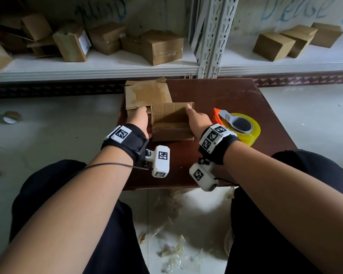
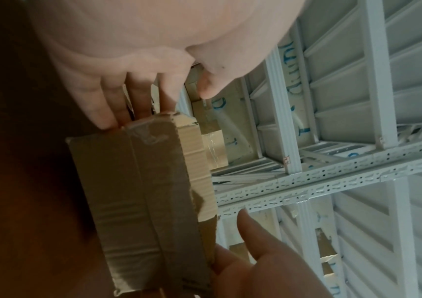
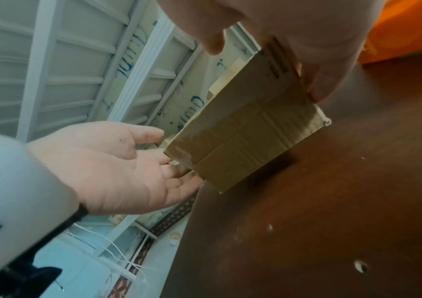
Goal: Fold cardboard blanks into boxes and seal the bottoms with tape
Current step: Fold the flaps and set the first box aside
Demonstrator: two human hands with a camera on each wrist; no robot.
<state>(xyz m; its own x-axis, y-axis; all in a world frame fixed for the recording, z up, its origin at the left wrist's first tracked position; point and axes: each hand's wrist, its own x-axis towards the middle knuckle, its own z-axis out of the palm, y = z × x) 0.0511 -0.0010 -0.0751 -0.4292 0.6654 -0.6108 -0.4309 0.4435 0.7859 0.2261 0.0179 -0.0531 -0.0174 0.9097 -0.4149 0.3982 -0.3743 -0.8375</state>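
My left hand and right hand press straight fingers against the box mid-surface. Only my wrist views show its taped seam; fingertips stay hidden from above.

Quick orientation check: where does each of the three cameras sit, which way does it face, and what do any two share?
Head: looks down over both forearms at the box on the brown table, tape dispenser at right.
Left wrist: under the left hand, facing the box and shelving.
Right wrist: under the right hand, facing the box; left hand shows.
Shared: the box.
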